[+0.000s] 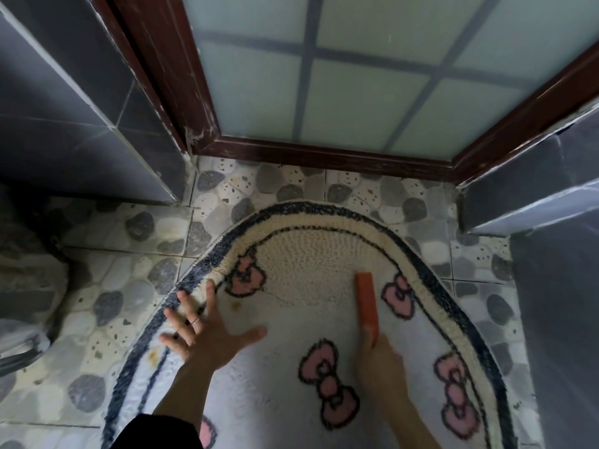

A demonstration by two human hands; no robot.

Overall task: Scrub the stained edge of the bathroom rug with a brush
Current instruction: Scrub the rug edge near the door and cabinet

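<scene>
Left hand (207,332) flat, fingers spread, pressing rug (278,377) near dark border. Right hand (384,364) grips orange brush (367,306), brush lying on cream pile. Brown stains (155,355) at left edge. Pebble-tile floor (107,286), frosted glass door (356,76) ahead.

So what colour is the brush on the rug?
Orange. The brush, gripped by the right hand, shows clearly in the head view.

L grip (207,335) splayed flat; R grip (384,364) clenched.
</scene>
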